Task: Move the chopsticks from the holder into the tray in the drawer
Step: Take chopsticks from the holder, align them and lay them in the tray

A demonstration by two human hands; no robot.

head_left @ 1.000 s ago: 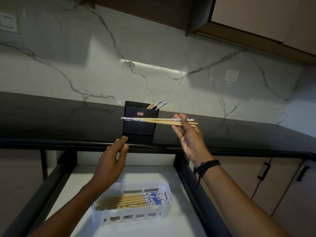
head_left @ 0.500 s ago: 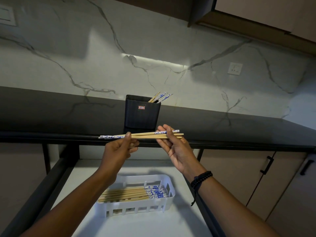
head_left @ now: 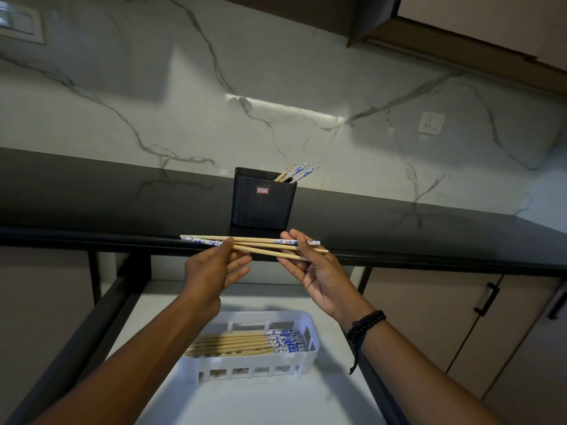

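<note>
- my left hand and right hand each pinch an end of the chopsticks, fanned, lying left to right.
- the tray sits below in the drawer, long side the same way.
- more lean in the holder behind.

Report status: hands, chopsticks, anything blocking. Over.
Left hand and right hand both pinch held chopsticks, splayed, above tray. Other chopsticks in holder. No obstruction seen.

Bare forearms, both. Just behind the right hand sits a black beaded bracelet, two strands, a thin dark cord dangling off it.
</note>
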